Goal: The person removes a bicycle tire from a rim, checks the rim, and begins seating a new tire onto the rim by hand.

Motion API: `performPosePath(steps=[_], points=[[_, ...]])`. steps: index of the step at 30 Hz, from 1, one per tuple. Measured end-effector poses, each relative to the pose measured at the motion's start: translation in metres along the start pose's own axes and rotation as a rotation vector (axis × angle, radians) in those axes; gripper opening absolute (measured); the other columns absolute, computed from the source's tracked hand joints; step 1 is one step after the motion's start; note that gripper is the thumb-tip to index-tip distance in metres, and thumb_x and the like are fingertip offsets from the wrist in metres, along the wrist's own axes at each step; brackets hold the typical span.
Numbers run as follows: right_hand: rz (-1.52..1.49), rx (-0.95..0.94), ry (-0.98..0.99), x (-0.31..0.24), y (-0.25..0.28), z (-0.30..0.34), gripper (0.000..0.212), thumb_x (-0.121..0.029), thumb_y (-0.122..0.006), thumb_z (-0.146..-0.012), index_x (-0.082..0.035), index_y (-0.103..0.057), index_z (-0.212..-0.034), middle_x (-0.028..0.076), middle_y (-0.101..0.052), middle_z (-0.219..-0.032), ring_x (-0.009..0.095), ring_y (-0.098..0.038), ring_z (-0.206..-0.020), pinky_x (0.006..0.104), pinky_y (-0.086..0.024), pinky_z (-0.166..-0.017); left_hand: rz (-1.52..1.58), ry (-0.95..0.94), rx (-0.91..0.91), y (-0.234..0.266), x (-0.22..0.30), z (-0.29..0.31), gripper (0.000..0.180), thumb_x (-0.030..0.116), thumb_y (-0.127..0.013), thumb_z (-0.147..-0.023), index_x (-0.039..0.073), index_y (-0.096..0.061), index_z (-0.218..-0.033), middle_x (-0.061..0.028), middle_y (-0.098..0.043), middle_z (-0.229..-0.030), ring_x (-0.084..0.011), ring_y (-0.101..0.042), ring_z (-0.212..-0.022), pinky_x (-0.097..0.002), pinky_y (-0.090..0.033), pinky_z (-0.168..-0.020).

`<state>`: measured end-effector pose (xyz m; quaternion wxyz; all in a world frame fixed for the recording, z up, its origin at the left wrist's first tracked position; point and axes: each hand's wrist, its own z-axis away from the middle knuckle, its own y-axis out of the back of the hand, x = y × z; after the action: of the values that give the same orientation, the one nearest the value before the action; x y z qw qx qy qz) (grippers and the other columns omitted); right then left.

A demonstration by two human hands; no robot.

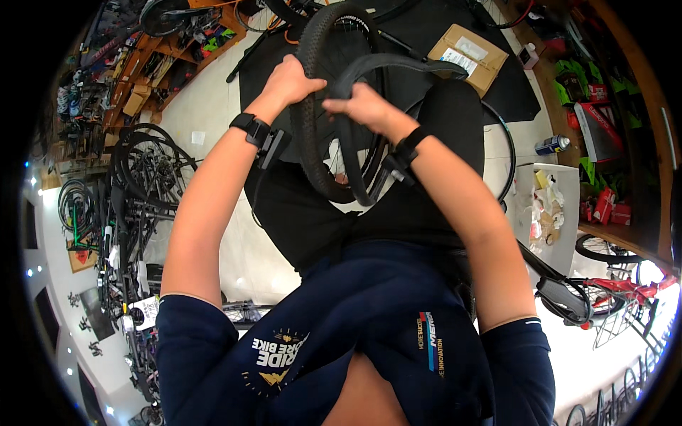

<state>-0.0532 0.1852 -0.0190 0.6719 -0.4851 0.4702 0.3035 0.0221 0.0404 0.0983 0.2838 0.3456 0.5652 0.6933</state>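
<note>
My left grip (290, 81) rests on the knobby bicycle tire (307, 138), how closed I cannot tell; my right grip (366, 109) curls around the black inner tube (391, 63).

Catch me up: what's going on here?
A person has a bicycle wheel with a knobby tyre standing between their legs. Their left hand rests against the tyre; their right hand, slightly blurred, is at a loose black rubber loop beside it. How firmly either hand grips is unclear. A cardboard box lies on the black mat beyond.
</note>
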Motion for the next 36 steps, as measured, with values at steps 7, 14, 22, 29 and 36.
performPosePath(steps=[7,14,22,29,36], points=[[-0.035,0.504,0.027,-0.069,0.14,0.027,0.022,-0.016,-0.07,-0.088,0.005,-0.067,-0.093,0.013,-0.071,-0.086,0.022,-0.069,-0.075,0.0348,-0.057,-0.072,0.02,-0.076,-0.054,0.004,-0.02,-0.018,0.053,0.039,-0.082,-0.071,-0.006,-0.063,-0.091,-0.0191,-0.068,-0.086,-0.0284,-0.068,-0.082,-0.039,-0.052,-0.074],[-0.024,0.557,0.047,-0.057,0.203,0.061,0.027,-0.019,-0.068,-0.092,0.004,-0.062,-0.104,0.015,-0.068,-0.09,0.023,-0.069,-0.081,0.0337,-0.057,-0.073,0.035,-0.059,-0.038,0.003,-0.058,-0.039,0.052,0.033,-0.082,-0.072,-0.008,-0.065,-0.099,-0.017,-0.069,-0.088,-0.0243,-0.069,-0.077,-0.0365,-0.053,-0.071],[-0.105,0.532,0.163,-0.045,0.214,0.065,0.028,-0.018,-0.067,-0.092,0.004,-0.06,-0.108,0.014,-0.068,-0.092,0.023,-0.069,-0.083,0.0344,-0.057,-0.075,0.083,-0.026,-0.007,0.004,-0.099,-0.062,0.05,0.031,-0.082,-0.07,-0.007,-0.067,-0.099,-0.0174,-0.07,-0.089,-0.0265,-0.069,-0.08,-0.0368,-0.054,-0.074],[-0.168,0.516,0.168,-0.045,0.213,0.056,0.027,-0.016,-0.065,-0.093,0.004,-0.059,-0.11,0.013,-0.068,-0.092,0.022,-0.069,-0.083,0.0338,-0.057,-0.076,0.1,-0.017,-0.072,0.012,-0.103,-0.066,0.05,0.027,-0.082,-0.071,-0.01,-0.066,-0.101,-0.0172,-0.07,-0.091,-0.0256,-0.069,-0.079,-0.036,-0.055,-0.073],[-0.223,0.546,0.163,-0.046,0.208,0.052,0.018,-0.012,-0.064,-0.093,0.003,-0.06,-0.101,0.015,-0.067,-0.088,0.025,-0.069,-0.078,0.0353,-0.057,-0.07,0.235,0.015,-0.127,0.015,-0.112,-0.069,0.045,0.019,-0.081,-0.073,-0.01,-0.065,-0.103,-0.0171,-0.069,-0.092,-0.0243,-0.068,-0.08,-0.0362,-0.053,-0.075]])
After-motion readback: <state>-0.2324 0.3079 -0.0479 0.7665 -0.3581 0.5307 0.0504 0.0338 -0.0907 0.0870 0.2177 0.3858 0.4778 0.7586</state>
